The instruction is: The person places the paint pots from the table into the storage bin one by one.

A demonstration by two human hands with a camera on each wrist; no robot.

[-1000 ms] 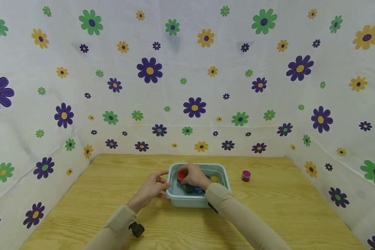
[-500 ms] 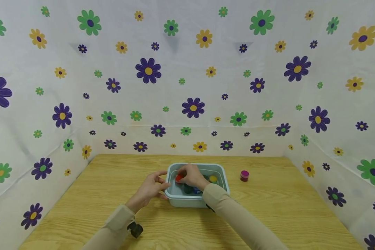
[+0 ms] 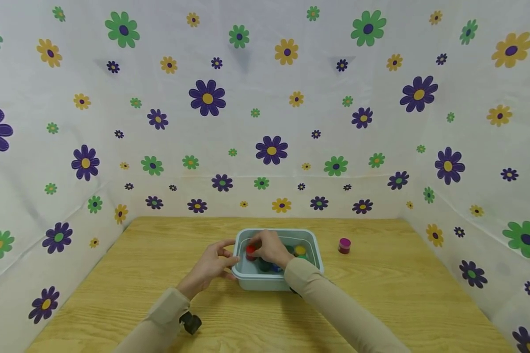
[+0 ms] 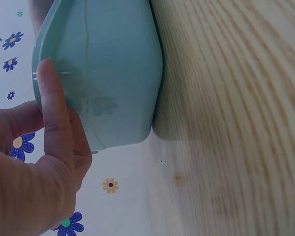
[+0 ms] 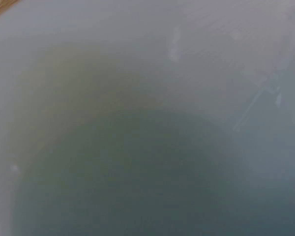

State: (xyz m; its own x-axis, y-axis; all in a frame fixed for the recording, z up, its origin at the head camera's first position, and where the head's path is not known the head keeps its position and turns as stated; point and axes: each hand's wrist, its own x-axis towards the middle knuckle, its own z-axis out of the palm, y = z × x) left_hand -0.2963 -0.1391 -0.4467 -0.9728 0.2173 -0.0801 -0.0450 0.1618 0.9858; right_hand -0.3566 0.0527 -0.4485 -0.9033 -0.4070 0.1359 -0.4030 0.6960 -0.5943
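A pale blue plastic tub (image 3: 265,284) stands on the table. My left hand (image 3: 209,265) holds its left side; in the left wrist view, the thumb and fingers of that hand (image 4: 56,142) lie on both sides of the rim. Inside the tub, my right hand (image 3: 272,248) pinches a small jar with a red lid (image 3: 250,251) near the left wall. Close to that hand sit a dark green jar (image 3: 264,265) and a blue jar (image 3: 277,268), partly covered by it. A yellow-lidded jar (image 3: 300,250) is further right. The right wrist view is blurred, with a greenish round shape.
A small jar with a magenta lid (image 3: 344,245) stands on the wooden table (image 3: 380,294) to the right of the tub. A white cloth with printed flowers (image 3: 243,122) encloses the table at the back and both sides.
My right hand has moved the red-lidded jar slightly left and tilted it, and it now looks upright again. My left hand keeps its hold on the tub. The head view has shifted slightly.
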